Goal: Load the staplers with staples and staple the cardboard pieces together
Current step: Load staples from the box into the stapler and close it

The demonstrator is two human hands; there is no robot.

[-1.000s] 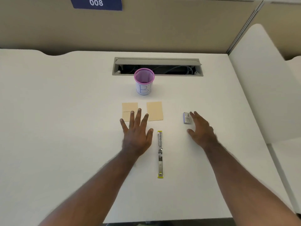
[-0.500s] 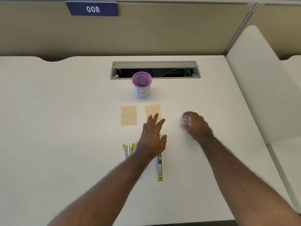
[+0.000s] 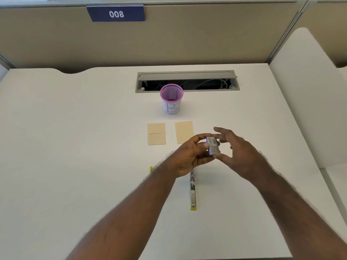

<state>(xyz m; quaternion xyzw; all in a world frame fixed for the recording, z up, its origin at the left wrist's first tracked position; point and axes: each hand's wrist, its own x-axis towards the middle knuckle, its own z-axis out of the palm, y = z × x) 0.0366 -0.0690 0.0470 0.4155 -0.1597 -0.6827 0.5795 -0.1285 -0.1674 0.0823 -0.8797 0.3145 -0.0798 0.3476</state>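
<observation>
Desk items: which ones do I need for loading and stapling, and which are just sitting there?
Needed:
- staple box, pinched by left hand and right hand
- opened stapler
- second stapler, mostly hidden by the left arm
- cardboard pieces

Lying about:
- purple mesh cup
- cable hatch
- 008 sign

Two hands point(image 3: 189, 156) point(image 3: 238, 156), one staple box point(image 3: 213, 146), two staplers point(image 3: 192, 190) point(image 3: 150, 168), three cardboard pieces point(image 3: 156, 128) point(image 3: 157, 139) point(image 3: 184, 131), one cup point(image 3: 171, 99).

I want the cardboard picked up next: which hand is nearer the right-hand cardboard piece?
Left. The left hand lies just below the right-hand cardboard piece, its fingers overlapping its lower corner in view. The right hand is farther right, past the staple box.
</observation>
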